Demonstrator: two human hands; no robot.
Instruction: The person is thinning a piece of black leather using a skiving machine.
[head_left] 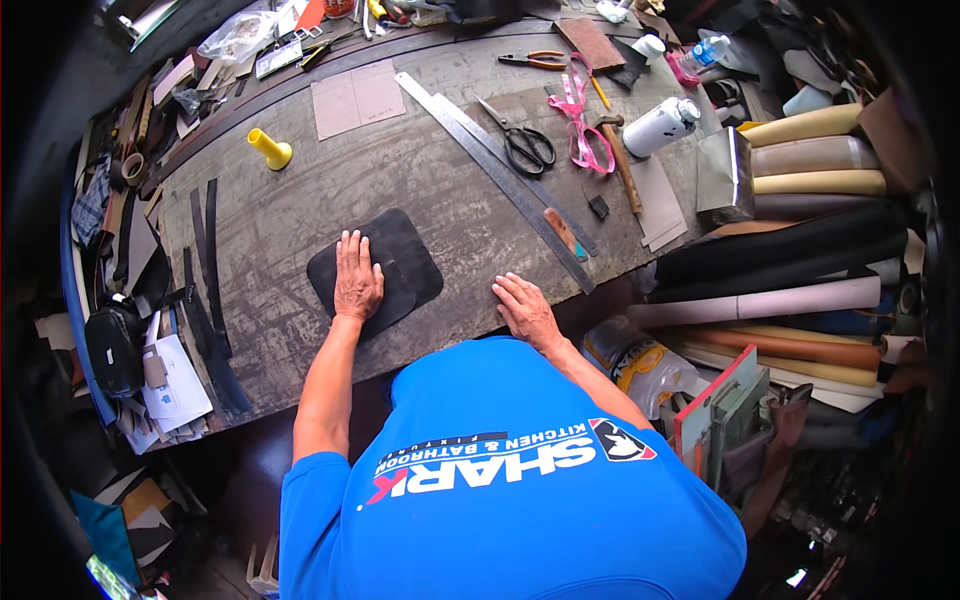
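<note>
My left hand (358, 280) lies flat on a black leather-like piece (412, 262) with rounded corners, near the front of the worn table. Its fingers are stretched out and point away from me. A smaller dark piece seems to lie on the black one, partly under the hand. To the right, my right hand (527, 310) rests at the table's front edge, fingers extended and holding nothing. Closest to that hand are a long steel ruler (500, 182) and a short blade-like tool with a wooden handle (562, 230). Black-handled scissors (528, 150) lie beyond.
A hammer (623, 170), pink-framed glasses (580, 125), pliers (533, 61) and a white bottle (660, 127) occupy the right side. A yellow flared plastic piece (269, 150) stands far left, near dark strips (205, 270). Material rolls (810, 170) are stacked beyond the right edge.
</note>
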